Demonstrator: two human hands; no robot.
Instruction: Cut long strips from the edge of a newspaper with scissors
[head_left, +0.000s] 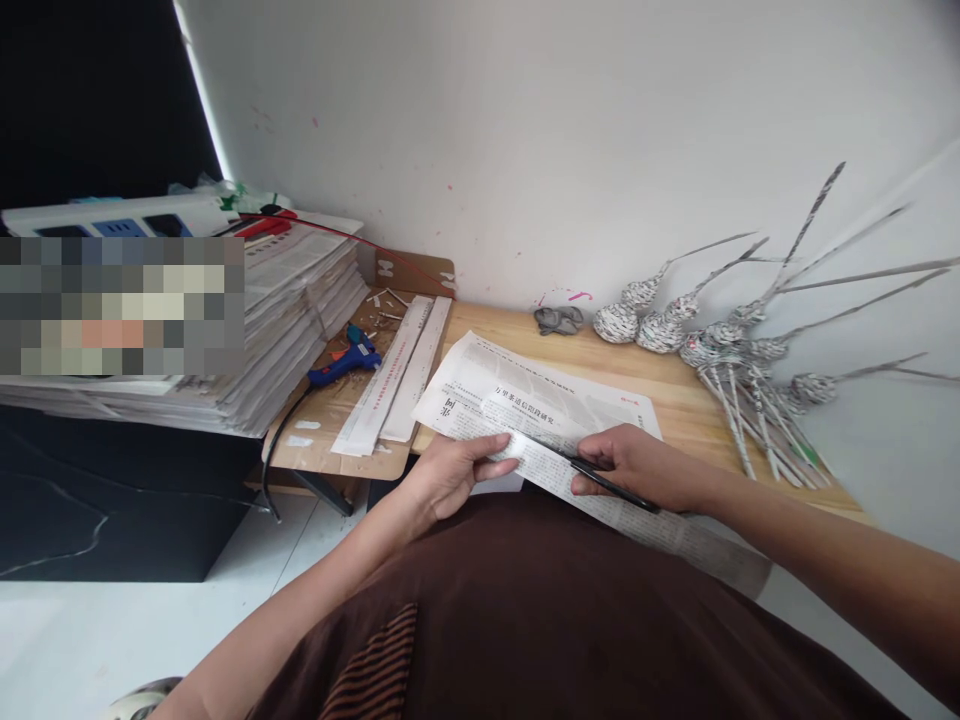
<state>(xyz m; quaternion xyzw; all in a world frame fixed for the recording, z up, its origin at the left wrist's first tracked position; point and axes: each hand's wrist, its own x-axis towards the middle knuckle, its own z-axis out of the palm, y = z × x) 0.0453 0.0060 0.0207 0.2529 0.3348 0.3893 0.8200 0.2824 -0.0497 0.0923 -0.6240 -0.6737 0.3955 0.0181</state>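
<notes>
A printed newspaper sheet point(525, 385) reaches over the front edge of the wooden table, close to my body. My left hand point(457, 475) pinches the near part of the sheet between thumb and fingers. My right hand point(637, 465) is closed around the dark handles of a pair of scissors point(619, 490). Their blades point left along the paper, toward my left fingertips. Below the blades, a long strip of newsprint point(675, 535) trails to the right under my right wrist. Whether the strip is fully separate, I cannot tell.
Folded paper strips point(401, 370) and a blue glue gun point(345, 365) lie on cardboard at the left. Beyond stands a tall newspaper stack point(300, 310). Gourd shapes of rolled paper point(619, 322) with long stems and a small grey figurine point(559, 320) are along the wall.
</notes>
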